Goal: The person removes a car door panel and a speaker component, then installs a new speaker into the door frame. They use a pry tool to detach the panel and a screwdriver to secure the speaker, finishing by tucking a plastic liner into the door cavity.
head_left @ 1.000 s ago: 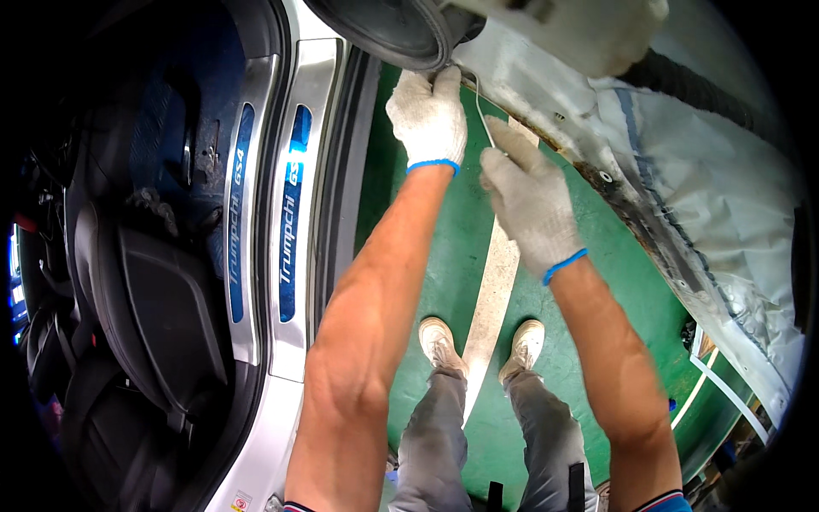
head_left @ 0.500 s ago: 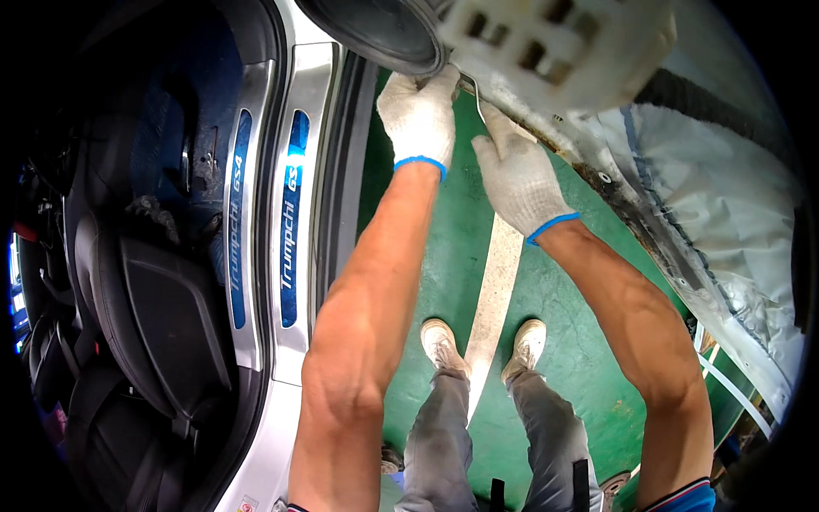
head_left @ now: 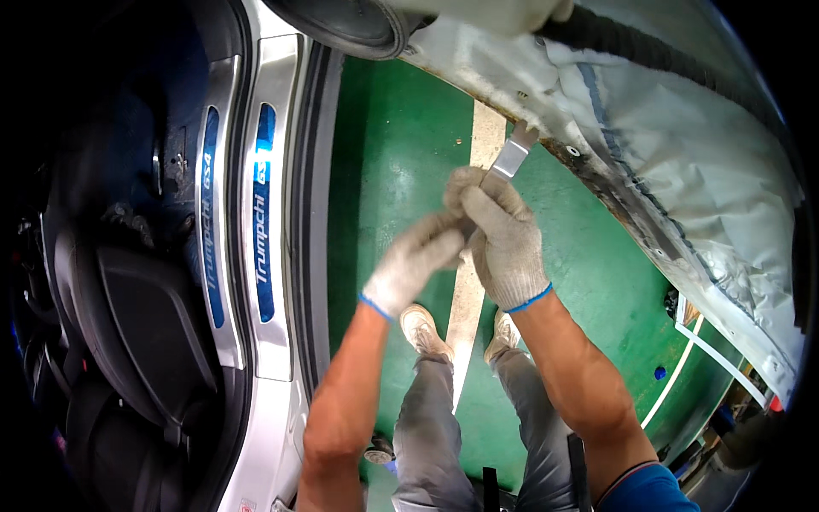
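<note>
White knit gloves with blue cuffs cover both hands. My right hand (head_left: pixel 510 239) is closed around a flat metal pry tool (head_left: pixel 513 157) with a bent, shiny end pointing up and away from me. The tip overlaps the lower edge of the door panel (head_left: pixel 627 200); whether it touches there I cannot tell. My left hand (head_left: pixel 415 260) is beside the right one, its fingertips at the lower end of the tool. Motion smears those fingers, so their grip is unclear.
On the left is the car's door opening with a metal sill plate (head_left: pixel 265 213) and a black seat (head_left: pixel 153 324). A round black speaker (head_left: pixel 345 30) sits at the top. White sheeting (head_left: pixel 682 162) covers the door's inside. Below lies green floor (head_left: pixel 384 162) with a white line.
Both hands have come down and nearer to me, away from the speaker. The tool now shows its flat face. The pale blurred part at the top has mostly left the view.
</note>
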### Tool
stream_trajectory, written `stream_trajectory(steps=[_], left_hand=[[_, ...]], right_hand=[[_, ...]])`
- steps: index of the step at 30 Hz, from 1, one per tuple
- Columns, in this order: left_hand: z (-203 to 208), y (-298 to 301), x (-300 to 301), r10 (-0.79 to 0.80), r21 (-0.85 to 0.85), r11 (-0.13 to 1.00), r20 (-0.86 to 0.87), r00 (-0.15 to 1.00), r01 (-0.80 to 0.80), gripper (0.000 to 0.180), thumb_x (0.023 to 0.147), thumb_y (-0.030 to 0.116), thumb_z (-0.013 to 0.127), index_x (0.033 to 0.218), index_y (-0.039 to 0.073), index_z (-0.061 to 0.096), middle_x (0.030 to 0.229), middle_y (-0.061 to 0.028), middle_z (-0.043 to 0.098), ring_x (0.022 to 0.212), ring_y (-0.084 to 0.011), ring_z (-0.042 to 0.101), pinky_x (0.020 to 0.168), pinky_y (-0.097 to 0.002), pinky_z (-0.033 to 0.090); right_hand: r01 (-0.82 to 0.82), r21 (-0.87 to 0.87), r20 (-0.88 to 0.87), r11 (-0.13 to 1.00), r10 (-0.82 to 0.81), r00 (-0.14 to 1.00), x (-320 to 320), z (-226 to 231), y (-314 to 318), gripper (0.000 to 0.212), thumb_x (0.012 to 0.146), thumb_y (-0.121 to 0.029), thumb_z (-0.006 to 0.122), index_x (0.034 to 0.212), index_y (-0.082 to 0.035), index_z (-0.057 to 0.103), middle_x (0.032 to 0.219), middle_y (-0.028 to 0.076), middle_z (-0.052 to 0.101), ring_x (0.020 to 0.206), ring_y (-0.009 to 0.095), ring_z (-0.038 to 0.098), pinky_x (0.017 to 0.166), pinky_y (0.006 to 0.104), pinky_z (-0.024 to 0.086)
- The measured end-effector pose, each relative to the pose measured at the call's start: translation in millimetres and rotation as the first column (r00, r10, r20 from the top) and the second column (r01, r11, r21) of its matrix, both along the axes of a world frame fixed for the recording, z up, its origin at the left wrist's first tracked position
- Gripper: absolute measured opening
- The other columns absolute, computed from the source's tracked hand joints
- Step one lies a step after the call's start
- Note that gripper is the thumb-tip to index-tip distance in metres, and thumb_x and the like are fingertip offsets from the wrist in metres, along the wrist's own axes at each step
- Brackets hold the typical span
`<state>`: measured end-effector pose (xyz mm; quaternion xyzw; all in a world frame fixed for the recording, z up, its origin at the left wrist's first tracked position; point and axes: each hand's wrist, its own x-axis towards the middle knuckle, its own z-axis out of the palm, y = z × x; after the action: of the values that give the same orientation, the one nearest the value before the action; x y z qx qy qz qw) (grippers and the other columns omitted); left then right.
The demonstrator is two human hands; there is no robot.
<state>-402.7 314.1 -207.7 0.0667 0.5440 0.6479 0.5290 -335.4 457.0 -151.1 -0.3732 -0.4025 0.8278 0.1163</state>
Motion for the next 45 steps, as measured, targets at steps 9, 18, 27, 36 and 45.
stream_trajectory(steps=[9,18,27,36,45], left_hand=[[26.4,-20.6,-64.3,-0.338,-0.213,0.933,-0.79,0.512,0.289,0.024,0.098,0.017,0.066,0.112,0.001,0.077,0.099,-0.0163,0.072,0.092,-0.031,0.07,0.083,-0.0397,0.055],[18.1,36.7,-111.9,-0.462,-0.45,0.837,-0.886,-0.039,0.313,0.021,0.092,0.013,0.065,0.106,0.004,0.077,0.097,-0.0167,0.07,0.096,-0.0379,0.066,0.085,-0.0474,0.054],[3.6,83.7,-127.0,0.315,0.155,0.916,-0.849,0.425,-0.369,0.065,0.088,0.015,0.081,0.146,-0.004,0.057,0.133,-0.0233,0.066,0.119,-0.0277,0.067,0.104,-0.0371,0.054],[-7.4,128.8,-142.2,0.614,0.399,0.753,-0.712,0.34,-0.523,0.038,0.092,0.012,0.078,0.125,-0.005,0.07,0.107,-0.0111,0.074,0.096,-0.0149,0.068,0.09,-0.03,0.054],[-14.9,125.6,-152.5,0.556,0.447,0.757,-0.824,0.11,-0.477,0.02,0.092,0.009,0.075,0.108,-0.003,0.076,0.093,-0.0087,0.077,0.088,-0.0128,0.068,0.085,-0.0293,0.054]], right_hand=[[-0.819,0.26,0.196,0.512,0.802,0.564,51.6,38.7,97.6,0.057,0.088,-0.016,0.079,0.139,0.004,0.062,0.131,0.017,0.072,0.112,0.021,0.072,0.09,0.0342,0.061],[-0.736,0.668,0.548,-0.106,0.74,0.391,32.6,14.1,119.1,0.071,0.084,-0.015,0.078,0.148,-0.002,0.053,0.125,0.017,0.073,0.105,0.026,0.075,0.084,0.0372,0.061],[-0.29,0.949,0.313,-0.12,0.279,0.908,44.1,-40.7,119.0,0.045,0.1,-0.016,0.065,0.144,-0.008,0.06,0.106,0.022,0.074,0.09,0.037,0.074,0.079,0.0459,0.06],[-0.291,0.914,0.366,-0.282,0.268,0.891,-6.6,-7.0,113.0,0.055,0.098,-0.013,0.062,0.152,-0.016,0.052,0.106,0.019,0.075,0.09,0.039,0.073,0.079,0.0494,0.059],[-0.332,0.903,0.404,-0.271,0.283,0.87,-24.6,25.6,110.1,0.047,0.097,-0.011,0.061,0.145,-0.012,0.059,0.099,0.022,0.074,0.089,0.04,0.072,0.08,0.0505,0.056]])
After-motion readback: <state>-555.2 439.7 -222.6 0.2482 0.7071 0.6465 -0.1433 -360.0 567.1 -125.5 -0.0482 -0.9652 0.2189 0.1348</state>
